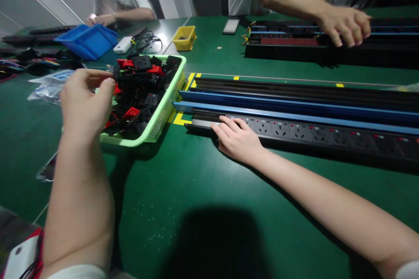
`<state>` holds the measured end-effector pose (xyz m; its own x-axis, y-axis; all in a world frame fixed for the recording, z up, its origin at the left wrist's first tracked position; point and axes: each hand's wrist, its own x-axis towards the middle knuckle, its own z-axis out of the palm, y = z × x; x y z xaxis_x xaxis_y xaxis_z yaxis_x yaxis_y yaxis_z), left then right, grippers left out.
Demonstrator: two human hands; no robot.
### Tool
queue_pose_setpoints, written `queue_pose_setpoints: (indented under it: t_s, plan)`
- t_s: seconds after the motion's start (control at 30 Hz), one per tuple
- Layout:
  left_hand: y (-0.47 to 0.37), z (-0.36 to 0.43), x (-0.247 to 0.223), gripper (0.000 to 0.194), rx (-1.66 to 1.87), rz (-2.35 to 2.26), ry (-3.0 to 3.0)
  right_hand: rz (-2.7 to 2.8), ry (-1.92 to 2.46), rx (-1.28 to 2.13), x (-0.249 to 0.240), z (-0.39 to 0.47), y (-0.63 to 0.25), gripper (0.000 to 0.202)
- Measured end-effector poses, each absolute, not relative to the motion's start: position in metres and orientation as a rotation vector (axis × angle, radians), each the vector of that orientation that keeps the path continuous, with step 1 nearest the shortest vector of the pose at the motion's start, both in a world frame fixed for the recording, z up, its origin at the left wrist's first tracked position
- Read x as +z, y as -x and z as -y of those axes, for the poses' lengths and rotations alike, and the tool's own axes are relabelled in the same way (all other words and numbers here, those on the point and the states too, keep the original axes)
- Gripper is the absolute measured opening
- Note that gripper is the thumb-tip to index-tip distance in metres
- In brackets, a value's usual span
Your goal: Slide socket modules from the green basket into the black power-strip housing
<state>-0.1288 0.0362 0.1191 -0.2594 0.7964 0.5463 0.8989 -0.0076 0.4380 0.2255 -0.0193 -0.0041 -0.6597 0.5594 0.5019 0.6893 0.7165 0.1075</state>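
Observation:
My left hand (pixel 85 102) is raised at the near left side of a green plastic basket (pixel 156 128). Between its thumb and fingers is a small black socket module (pixel 114 72), partly hidden by the fingers. Black and red socket modules (pixel 132 112) fill the basket in a loose heap. My right hand (pixel 240 141) grips the left end of a long black power strip (pixel 297 132), its fingers over the top and the thumb side at the near edge. A row of sockets with red marks runs rightward from those fingers. At the strip's left end, bare channel shows.
Blue rails (pixel 262 111) and a black rail (pixel 278 87) lie behind the strip, near yellow tape marks. Farther back are a blue bin (pixel 88 41), a yellow box (pixel 184 38) and cables (pixel 145 40). A co-worker's hand (pixel 347 24) is over other strips (pixel 281 51); another person sits back left.

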Motion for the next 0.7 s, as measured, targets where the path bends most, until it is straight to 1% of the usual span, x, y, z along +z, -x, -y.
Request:
queue_pose_setpoints:
  t_s: [0.17,0.3,0.37,0.43,0.5,0.6,0.67,0.7]
  plan:
    - [0.135,-0.042,0.116,0.041,-0.571,2.404,1.825,2.473,0.955,-0.426,-0.006,0.019,-0.226,0.039]
    - [0.131,-0.047,0.105,0.052,-0.091,2.512,1.775,2.47,0.961,-0.439,-0.006,0.019,-0.225,0.039]
    - [0.138,-0.051,0.095,0.057,0.017,2.54,1.729,2.48,0.966,-0.425,-0.005,0.019,-0.225,0.04]
    - [0.147,-0.054,0.084,0.061,-0.008,2.56,1.682,2.491,0.971,-0.404,-0.005,0.019,-0.225,0.041]
    - [0.157,-0.057,0.073,0.071,-0.15,2.554,1.606,2.497,0.972,-0.389,-0.004,0.019,-0.225,0.041]
    - [0.169,-0.062,0.058,0.093,-0.405,2.516,1.506,2.498,0.969,-0.398,-0.003,0.019,-0.225,0.041]
    - [0.173,-0.066,0.052,0.108,-0.461,2.592,1.492,2.494,0.968,-0.423,-0.002,0.019,-0.225,0.041]
    - [0.172,-0.067,0.05,0.112,-0.451,2.66,1.498,2.493,0.966,-0.437,-0.001,0.019,-0.225,0.04]
